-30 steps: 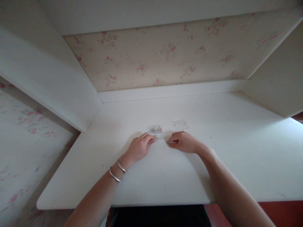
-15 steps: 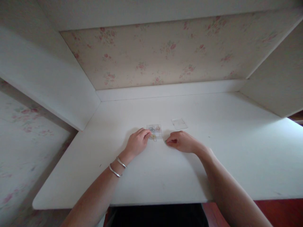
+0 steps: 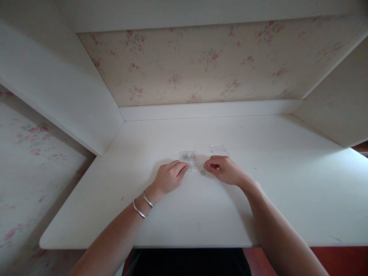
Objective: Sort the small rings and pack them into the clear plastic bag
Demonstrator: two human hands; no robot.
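A small clear plastic case [image 3: 188, 156] with compartments lies on the desk, small dark and copper-coloured coils in its back row. My left hand [image 3: 172, 173], two silver bangles on its wrist, is at the case's front left corner. Its thumb and fingers are pinched together over a yellowish bit whose shape is mostly hidden. A small greyish round coil [image 3: 203, 173] lies on the desk right of the case. Just above and right of it is my right hand [image 3: 222, 168], fingertips pinched; anything between them is too small to make out.
Behind my right hand lies a clear flat lid [image 3: 218, 149]. The white desk [image 3: 178, 222] has a raised back strip [image 3: 207, 110] and side panels at left and right. A small dark speck [image 3: 122, 198] lies left of my bangles.
My right hand has moved slightly up from the greyish coil, which now lies uncovered. My left hand has shifted a little right and down, covering more of the yellowish bit.
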